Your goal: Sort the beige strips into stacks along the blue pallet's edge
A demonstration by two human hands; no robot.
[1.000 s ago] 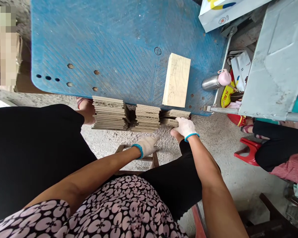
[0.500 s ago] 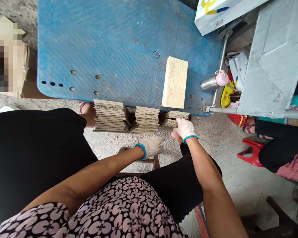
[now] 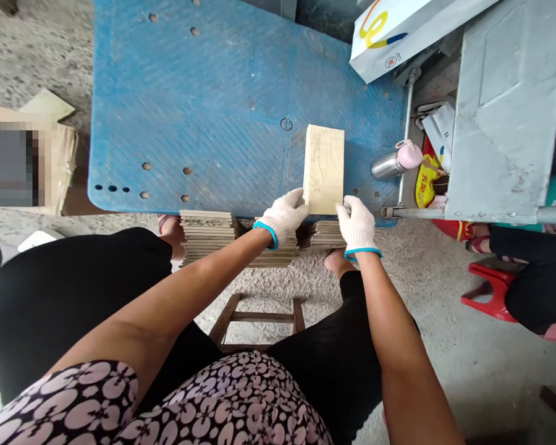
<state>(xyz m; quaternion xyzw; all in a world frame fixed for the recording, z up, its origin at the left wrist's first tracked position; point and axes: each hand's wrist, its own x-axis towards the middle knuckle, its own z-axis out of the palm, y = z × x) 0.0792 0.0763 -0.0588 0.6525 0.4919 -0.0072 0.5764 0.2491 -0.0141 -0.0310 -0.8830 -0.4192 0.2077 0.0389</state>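
A white knitted work glove with a bright blue cuff band is worn on the left hand (image 3: pixel 285 215), and a matching glove with the same blue band is worn on the right hand (image 3: pixel 358 225). Both forearms are left bare, with no sleeves seen. Black trousers are worn, filling the frame from 9 o'clock to 4 o'clock. At 6 o'clock, a black top printed with pale pink rounded flower shapes is seen across the lower edge.

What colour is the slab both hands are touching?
The slab is pale cream-yellow, on the blue board; head view.
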